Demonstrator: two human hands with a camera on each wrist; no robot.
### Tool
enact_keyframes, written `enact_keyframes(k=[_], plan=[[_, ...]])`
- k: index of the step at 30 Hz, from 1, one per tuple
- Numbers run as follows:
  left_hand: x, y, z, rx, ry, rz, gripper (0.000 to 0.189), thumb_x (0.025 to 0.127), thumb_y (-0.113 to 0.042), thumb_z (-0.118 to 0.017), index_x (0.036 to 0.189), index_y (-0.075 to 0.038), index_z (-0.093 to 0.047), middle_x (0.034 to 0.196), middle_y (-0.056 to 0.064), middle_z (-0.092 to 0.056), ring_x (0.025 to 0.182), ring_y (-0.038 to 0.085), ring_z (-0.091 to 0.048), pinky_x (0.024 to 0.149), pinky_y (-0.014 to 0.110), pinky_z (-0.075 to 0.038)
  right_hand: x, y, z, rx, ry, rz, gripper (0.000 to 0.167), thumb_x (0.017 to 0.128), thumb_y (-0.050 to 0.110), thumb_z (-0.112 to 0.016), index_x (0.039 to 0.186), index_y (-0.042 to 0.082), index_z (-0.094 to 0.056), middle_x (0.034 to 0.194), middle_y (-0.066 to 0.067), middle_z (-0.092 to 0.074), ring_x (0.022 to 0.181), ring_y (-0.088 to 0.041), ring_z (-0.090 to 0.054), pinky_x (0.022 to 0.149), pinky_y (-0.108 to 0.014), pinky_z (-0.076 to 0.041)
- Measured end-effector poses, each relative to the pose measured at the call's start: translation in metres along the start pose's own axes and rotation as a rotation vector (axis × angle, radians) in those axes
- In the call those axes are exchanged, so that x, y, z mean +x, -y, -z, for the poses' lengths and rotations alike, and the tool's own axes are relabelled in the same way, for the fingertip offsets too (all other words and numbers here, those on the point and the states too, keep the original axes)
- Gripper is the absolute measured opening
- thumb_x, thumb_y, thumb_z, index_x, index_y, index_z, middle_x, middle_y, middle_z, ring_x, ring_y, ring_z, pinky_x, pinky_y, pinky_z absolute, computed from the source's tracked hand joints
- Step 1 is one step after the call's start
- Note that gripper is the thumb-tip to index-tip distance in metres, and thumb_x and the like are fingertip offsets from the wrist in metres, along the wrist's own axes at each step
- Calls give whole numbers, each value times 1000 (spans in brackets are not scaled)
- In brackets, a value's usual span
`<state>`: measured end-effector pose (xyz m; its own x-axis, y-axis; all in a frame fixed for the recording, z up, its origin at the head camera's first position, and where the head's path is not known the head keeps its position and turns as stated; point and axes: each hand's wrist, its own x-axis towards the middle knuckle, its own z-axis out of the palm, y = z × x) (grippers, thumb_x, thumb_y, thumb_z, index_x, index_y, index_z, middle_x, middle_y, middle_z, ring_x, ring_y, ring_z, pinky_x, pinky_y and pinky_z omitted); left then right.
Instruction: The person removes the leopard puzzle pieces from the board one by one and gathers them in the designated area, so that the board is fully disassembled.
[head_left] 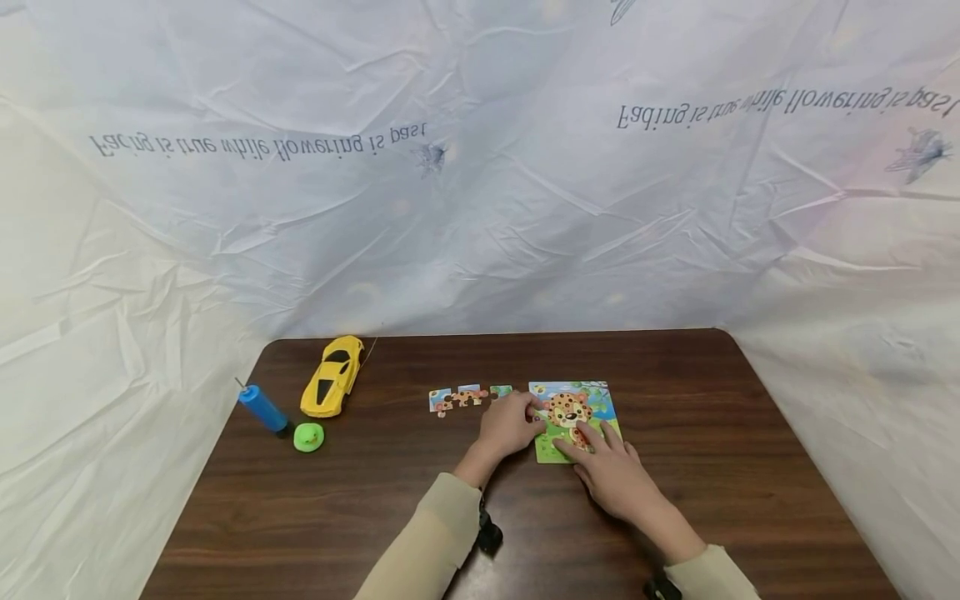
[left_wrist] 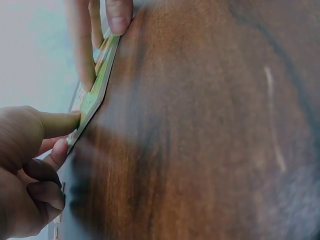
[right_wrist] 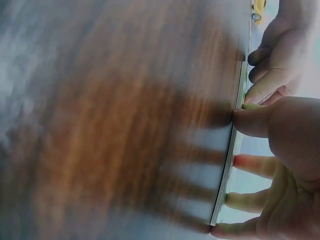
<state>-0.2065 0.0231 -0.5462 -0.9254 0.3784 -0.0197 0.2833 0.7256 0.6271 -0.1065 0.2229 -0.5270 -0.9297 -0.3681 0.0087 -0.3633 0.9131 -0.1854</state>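
A square jigsaw puzzle [head_left: 567, 411] with a cartoon leopard on green and blue lies on the dark wooden table. At its left edge my left hand [head_left: 510, 423] pinches a small green puzzle piece between thumb and fingers; the fingers hide most of that piece. My right hand [head_left: 617, 475] rests on the puzzle's lower right part, fingers spread and fairly straight. In the right wrist view the fingertips [right_wrist: 245, 160] touch the board along its edge. Loose puzzle pieces [head_left: 468, 395] lie left of the board, one partly behind my left hand.
A yellow toy car [head_left: 331, 377], a green rubber duck [head_left: 308, 437] and a blue cylinder with a thin needle and black end [head_left: 262, 408] lie at the table's left side. White printed cloth [head_left: 480, 208] hangs behind and beside the table.
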Motion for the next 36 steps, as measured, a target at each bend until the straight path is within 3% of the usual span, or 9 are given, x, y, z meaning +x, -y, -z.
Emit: enact_keyframes(k=[9,22,31,36], plan=[[-3,-1,0,-35,-55,-8,16,96,-26,-76,112,-23,-75,101,-7,-66,81,8,-60,68,32,-49,1,-2,-3,0,-18,-3,46,101,18,-70,145,29,-64,152,-19,-49,136,-58,-43,90,-76,-44],[-1,2,-1,-275,-124,6,9,100,-20,-72,103,-18,-80,82,-15,-70,69,1,-60,68,30,-51,0,-1,-3,-3,-10,0,46,101,19,-69,146,30,-63,153,-18,-49,136,-58,-42,90,-75,-45],[-2,0,-1,-295,-153,75,7,97,-21,-76,97,-19,-82,82,-13,-71,70,2,-63,67,32,-53,0,0,-2,16,-12,-6,47,101,18,-70,145,31,-63,152,-18,-49,136,-58,-42,90,-76,-44],[1,-2,4,-352,-155,127,6,95,-20,-77,94,-17,-82,82,-10,-72,71,4,-64,68,32,-54,1,-2,-4,11,-2,-12,47,101,18,-69,146,31,-63,153,-19,-48,137,-58,-41,91,-76,-44]])
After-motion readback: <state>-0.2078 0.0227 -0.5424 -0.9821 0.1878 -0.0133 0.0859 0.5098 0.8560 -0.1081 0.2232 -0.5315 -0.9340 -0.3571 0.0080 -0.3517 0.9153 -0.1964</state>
